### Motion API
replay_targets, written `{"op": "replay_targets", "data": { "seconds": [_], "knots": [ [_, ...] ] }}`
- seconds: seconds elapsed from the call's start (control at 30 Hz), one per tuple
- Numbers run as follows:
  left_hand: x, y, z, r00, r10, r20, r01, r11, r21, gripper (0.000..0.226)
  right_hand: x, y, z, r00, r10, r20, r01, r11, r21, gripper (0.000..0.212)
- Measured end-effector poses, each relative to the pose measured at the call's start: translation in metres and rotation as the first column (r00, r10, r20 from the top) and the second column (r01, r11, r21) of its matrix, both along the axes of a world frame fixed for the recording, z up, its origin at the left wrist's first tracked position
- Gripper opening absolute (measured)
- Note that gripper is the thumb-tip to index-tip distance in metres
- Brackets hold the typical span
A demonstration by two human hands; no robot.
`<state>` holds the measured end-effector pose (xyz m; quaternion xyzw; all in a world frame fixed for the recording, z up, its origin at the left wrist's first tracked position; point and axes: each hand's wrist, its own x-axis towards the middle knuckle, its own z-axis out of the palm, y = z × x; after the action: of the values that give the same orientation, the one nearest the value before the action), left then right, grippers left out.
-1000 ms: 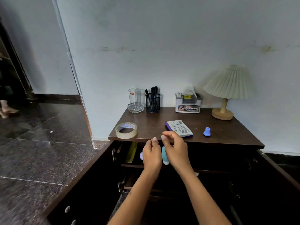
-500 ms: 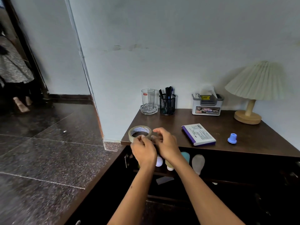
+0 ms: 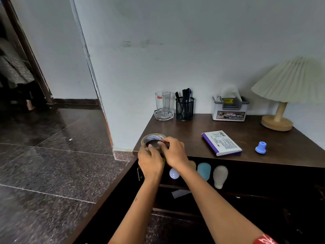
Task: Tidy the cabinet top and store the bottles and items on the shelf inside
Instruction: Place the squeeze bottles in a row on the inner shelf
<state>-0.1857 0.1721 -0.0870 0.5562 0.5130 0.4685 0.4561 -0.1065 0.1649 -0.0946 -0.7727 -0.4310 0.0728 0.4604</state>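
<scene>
A beige roll of tape (image 3: pixel 152 138) lies at the front left corner of the dark wooden cabinet top (image 3: pixel 228 152). My left hand (image 3: pixel 150 160) and my right hand (image 3: pixel 174 152) both grip the roll's near rim with curled fingers. Further right on the top lie a white and purple box (image 3: pixel 222 143) and a small blue cap (image 3: pixel 261 147). On the shelf inside the cabinet stand a white round bottle (image 3: pixel 174 173), a blue bottle (image 3: pixel 204 171) and a grey bottle (image 3: pixel 220 176). A yellow item behind my left hand is mostly hidden.
Along the wall stand a glass (image 3: pixel 163 104) on a coaster, a mesh pen holder (image 3: pixel 184 108), a tissue box (image 3: pixel 230 110) and a lamp (image 3: pixel 288 90). The open cabinet door (image 3: pixel 98 205) juts out at lower left. Dark stone floor (image 3: pixel 52 155) lies left.
Both hands rose from the shelf, leaving the blue bottle there, and moved left to the tape roll, which they now grip. The view has turned left and come closer.
</scene>
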Motion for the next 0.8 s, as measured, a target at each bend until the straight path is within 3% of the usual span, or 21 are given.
{"op": "replay_targets", "data": {
  "seconds": [0.17,0.37,0.63,0.8],
  "knots": [
    [0.0,-0.01,0.003,0.994,0.071,0.077,-0.073,0.997,0.026,0.037,-0.004,-0.01,-0.002,0.996,-0.075,-0.044,0.079,0.992,0.096,0.027],
    [-0.001,-0.035,0.005,0.983,0.089,0.162,-0.1,0.993,0.063,0.027,-0.014,-0.043,0.003,0.955,-0.186,-0.23,0.242,0.938,0.248,0.02],
    [0.009,-0.09,-0.027,0.961,0.067,0.27,-0.054,0.997,-0.053,0.009,-0.018,-0.118,-0.01,0.885,-0.262,-0.384,0.396,0.859,0.325,0.016],
    [0.019,-0.127,-0.057,0.955,0.03,0.296,0.006,0.993,-0.12,0.011,-0.015,-0.161,-0.04,0.827,-0.344,-0.444,0.504,0.804,0.316,0.022]
  ]
}}
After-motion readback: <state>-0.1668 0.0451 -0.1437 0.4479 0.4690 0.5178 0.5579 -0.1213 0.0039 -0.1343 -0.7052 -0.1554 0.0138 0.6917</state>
